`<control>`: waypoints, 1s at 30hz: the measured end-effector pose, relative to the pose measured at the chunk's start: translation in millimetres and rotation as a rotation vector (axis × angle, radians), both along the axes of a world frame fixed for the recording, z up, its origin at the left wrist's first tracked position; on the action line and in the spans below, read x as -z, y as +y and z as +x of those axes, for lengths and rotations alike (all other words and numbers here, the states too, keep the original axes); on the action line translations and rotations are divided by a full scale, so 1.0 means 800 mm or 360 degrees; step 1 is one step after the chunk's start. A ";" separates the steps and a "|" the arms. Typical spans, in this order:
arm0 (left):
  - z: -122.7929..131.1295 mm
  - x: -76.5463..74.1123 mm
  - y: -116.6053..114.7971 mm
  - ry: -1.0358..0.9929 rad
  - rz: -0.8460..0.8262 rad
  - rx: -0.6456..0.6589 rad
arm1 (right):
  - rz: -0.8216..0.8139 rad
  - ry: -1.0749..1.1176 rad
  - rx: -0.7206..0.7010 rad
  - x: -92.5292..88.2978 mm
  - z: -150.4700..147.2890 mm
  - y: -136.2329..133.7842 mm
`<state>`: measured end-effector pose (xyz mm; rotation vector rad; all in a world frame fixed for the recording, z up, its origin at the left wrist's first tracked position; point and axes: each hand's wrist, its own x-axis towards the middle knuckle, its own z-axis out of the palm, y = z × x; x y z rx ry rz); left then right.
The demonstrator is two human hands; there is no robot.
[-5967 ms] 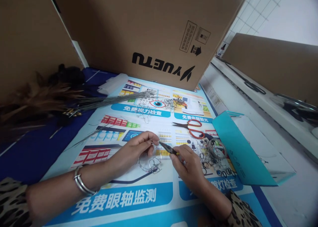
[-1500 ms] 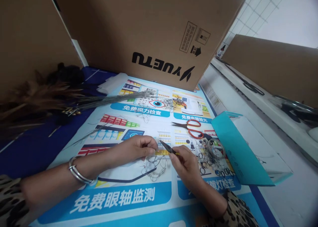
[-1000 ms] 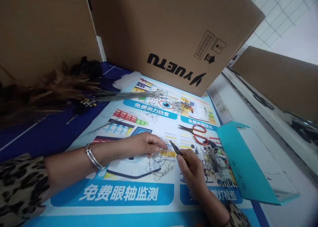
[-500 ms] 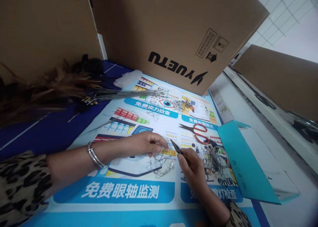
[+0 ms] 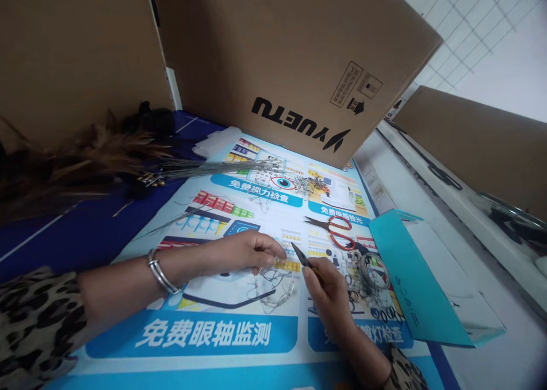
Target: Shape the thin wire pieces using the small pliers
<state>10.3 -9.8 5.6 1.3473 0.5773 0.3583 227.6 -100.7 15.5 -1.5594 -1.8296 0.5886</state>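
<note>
Thumb and fingers of my left hand (image 5: 254, 252) pinch a thin wire piece, part of a tangle of bent wire (image 5: 276, 287) hanging just below the fingertips. My right hand (image 5: 327, 282) is closed round dark pliers (image 5: 304, 258), whose pointed jaws tilt up and left beside the wire, close to my left fingertips. Whether the jaws touch the wire cannot be made out. Red-handled scissors (image 5: 337, 229) lie beyond my right hand. Right of that hand is a pile of wire and rings (image 5: 359, 276) with a clear round roll (image 5: 375, 270).
A bundle of straight wires (image 5: 222, 167) lies at the back left, near brown feathers (image 5: 106, 156). Small wire pieces (image 5: 305, 186) lie behind the scissors. A teal box (image 5: 416, 282) stands at the right, and a large cardboard box (image 5: 273, 54) at the back.
The whole view has shifted slightly. Both hands keep nearly the same pose, with the wire still in my left and the pliers in my right.
</note>
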 end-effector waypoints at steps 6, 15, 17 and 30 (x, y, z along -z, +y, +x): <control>0.001 0.002 0.000 -0.0047 -0.0080 0.0047 | 0.0028 0.0008 -0.0017 0.001 0.001 0.001; 0.002 0.007 0.002 -0.0124 -0.0206 0.0132 | 0.0050 -0.0030 0.0017 0.003 0.001 -0.001; 0.002 0.010 0.002 -0.0126 -0.0181 0.0152 | 0.0056 -0.0032 0.0016 0.003 0.001 -0.001; -0.015 -0.014 0.002 0.0313 0.0351 0.0077 | 0.0063 -0.0024 0.0009 0.005 0.001 -0.001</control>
